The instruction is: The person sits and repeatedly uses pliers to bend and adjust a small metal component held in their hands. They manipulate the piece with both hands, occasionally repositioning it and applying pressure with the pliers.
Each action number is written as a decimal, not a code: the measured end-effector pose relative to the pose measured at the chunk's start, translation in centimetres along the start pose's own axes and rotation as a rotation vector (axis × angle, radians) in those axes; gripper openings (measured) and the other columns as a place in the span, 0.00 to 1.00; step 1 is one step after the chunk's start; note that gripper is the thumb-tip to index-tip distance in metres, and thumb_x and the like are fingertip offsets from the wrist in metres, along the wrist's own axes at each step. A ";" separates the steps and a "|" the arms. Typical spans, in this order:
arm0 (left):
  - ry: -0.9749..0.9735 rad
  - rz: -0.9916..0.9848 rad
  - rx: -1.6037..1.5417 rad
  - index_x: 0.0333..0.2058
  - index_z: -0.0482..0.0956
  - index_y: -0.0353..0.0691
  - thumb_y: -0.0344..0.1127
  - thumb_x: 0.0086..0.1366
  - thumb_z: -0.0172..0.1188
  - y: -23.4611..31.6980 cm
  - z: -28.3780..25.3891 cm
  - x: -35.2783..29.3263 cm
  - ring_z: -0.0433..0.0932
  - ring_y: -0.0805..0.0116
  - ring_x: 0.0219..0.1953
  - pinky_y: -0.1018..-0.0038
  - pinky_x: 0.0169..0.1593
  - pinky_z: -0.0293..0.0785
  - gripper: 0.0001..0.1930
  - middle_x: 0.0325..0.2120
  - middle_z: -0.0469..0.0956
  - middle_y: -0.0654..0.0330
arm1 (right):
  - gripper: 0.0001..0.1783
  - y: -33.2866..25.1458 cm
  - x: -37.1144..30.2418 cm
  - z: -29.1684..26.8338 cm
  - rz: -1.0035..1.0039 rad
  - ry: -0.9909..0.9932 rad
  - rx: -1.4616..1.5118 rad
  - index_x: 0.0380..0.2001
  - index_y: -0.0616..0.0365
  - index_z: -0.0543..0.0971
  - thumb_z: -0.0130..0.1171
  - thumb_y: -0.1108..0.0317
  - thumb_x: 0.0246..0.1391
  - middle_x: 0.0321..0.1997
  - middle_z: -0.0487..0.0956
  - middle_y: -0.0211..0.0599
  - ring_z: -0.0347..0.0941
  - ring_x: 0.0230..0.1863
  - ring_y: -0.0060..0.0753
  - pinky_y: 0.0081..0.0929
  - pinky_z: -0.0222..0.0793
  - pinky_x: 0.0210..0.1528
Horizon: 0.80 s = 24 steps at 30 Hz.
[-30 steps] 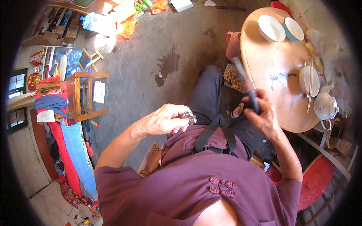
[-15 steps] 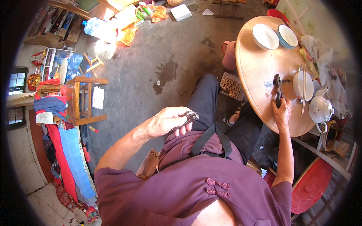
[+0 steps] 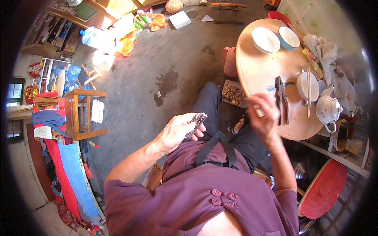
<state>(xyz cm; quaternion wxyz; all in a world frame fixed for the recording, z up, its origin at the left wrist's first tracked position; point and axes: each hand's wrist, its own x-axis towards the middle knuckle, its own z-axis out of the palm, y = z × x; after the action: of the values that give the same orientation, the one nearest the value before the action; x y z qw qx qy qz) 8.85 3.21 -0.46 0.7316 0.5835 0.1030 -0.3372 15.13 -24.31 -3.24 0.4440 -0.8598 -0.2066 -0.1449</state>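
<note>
A small dark metal piece with a silvery end (image 3: 198, 120) is gripped in my left hand (image 3: 179, 130), which is closed round it above my lap; its exact kind I cannot make out. Motion blurs my right hand (image 3: 264, 118) at the near left edge of the round wooden table (image 3: 252, 78). Something pale shows by its fingers, but whether it is held I cannot tell. Just right of that hand, dark-handled pliers (image 3: 281, 100) lie on the tabletop, apart from the fingers, with their handles spread.
On the table stand a white bowl (image 3: 265, 40), a blue-sided bowl (image 3: 288, 37), another bowl (image 3: 302, 88) with chopsticks (image 3: 308, 90) across it, and a teapot (image 3: 327, 109). A basket of nut-like pieces (image 3: 234, 94) sits below the table edge. A wooden stool (image 3: 73, 114) stands left.
My right hand has let go of the pliers, leaving them on the table, and moved left toward my body. The left hand keeps its metal piece. The whole view has shifted slightly.
</note>
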 end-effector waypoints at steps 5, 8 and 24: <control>0.021 -0.004 -0.075 0.55 0.67 0.31 0.35 0.68 0.47 -0.3 1.5 0.0 0.75 0.71 0.41 0.75 0.46 0.72 0.20 0.41 0.75 0.57 | 0.10 -6.1 -0.2 4.6 -0.025 -0.125 0.259 0.34 0.61 0.79 0.64 0.79 0.45 0.35 0.75 0.42 0.75 0.34 0.37 0.27 0.73 0.34; -0.008 0.015 -0.111 0.55 0.66 0.31 0.28 0.66 0.45 -1.1 1.6 -0.1 0.74 0.72 0.44 0.77 0.49 0.70 0.20 0.45 0.74 0.57 | 0.12 -6.9 -1.1 6.2 0.004 -0.130 0.232 0.33 0.60 0.79 0.66 0.76 0.41 0.34 0.75 0.41 0.74 0.34 0.42 0.32 0.72 0.34; 0.116 0.054 -0.102 0.58 0.65 0.34 0.30 0.68 0.44 -2.4 4.5 0.1 0.69 0.80 0.37 0.81 0.44 0.68 0.21 0.40 0.72 0.66 | 0.12 -6.2 -2.1 6.5 -0.251 -0.116 -0.065 0.34 0.63 0.78 0.62 0.80 0.42 0.35 0.74 0.43 0.72 0.31 0.43 0.32 0.70 0.31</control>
<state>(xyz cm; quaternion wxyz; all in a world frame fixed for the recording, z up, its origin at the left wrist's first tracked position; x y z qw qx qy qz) 6.33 -1.16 -1.06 0.7619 0.5667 0.1464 -0.2773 10.69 -16.25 -3.49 0.3816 -0.8480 -0.3332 -0.1561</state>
